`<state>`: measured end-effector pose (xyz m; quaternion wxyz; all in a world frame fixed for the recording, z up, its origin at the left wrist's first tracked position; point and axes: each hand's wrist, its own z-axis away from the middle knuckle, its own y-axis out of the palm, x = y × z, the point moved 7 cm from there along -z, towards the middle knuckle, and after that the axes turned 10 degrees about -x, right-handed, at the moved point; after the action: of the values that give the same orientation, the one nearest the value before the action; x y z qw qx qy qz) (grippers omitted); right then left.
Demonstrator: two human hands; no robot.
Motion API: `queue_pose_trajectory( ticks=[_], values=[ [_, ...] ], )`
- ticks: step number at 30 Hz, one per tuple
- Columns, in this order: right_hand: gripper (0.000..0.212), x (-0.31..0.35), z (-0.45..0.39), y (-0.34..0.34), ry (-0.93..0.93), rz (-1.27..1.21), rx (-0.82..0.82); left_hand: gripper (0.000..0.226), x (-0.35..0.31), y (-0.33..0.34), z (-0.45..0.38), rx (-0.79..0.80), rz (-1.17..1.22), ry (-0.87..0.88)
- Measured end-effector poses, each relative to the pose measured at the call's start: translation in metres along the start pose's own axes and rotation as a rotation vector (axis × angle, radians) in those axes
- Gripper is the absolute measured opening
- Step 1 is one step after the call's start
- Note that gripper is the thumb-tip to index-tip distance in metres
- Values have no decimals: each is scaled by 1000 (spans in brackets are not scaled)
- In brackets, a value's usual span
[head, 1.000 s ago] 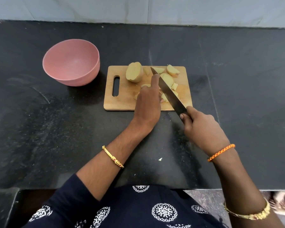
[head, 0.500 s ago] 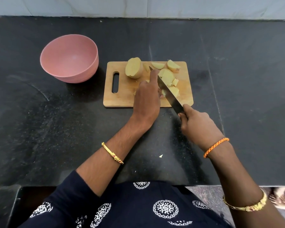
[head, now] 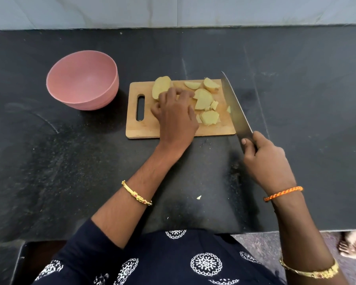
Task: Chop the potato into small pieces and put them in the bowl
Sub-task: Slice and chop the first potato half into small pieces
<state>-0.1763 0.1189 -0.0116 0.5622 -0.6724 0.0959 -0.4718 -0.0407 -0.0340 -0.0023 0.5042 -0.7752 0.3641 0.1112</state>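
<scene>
While the pink bowl (head: 82,80) stands upright on the dark tabletop (head: 49,161) just left of the wooden cutting board (head: 144,128), the person's left hand (head: 176,118) rests over the middle of the board, fingers curled down onto the wood beside the potato pieces; whether that grip holds a piece cannot be told, since the fingertips hide what lies under them. The large potato half (head: 160,87) sits at the board's far edge, touching the left hand's fingertips, its pale yellow cut face up. More potato chunks (head: 203,98), irregular wedges and small cubes with tan skin along some edges, lie scattered just right of that hand, between it and the blade. A single scrap of potato (head: 199,197) lies on the tabletop well apart from the board, near the person's body. The knife (head: 233,108) runs along the board's right edge, tip pointing away from the person, one small bit of potato just beside the blade. The right hand (head: 264,159) has a closed grip around the knife handle, thumb against the blade's base.
</scene>
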Motion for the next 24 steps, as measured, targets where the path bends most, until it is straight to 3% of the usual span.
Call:
queue_pose_trajectory(
  ticks=[3, 14, 24],
  values=[
    [22, -3, 4, 8, 47, 46, 22, 28, 13, 0, 1, -17, 59, -59],
    [14, 33, 34, 35, -20, 122, 90, 31, 7, 15, 2, 4, 358, 6],
    [9, 40, 36, 38, -138, 169, -14, 34, 3, 4, -7, -54, 346, 55]
  ],
)
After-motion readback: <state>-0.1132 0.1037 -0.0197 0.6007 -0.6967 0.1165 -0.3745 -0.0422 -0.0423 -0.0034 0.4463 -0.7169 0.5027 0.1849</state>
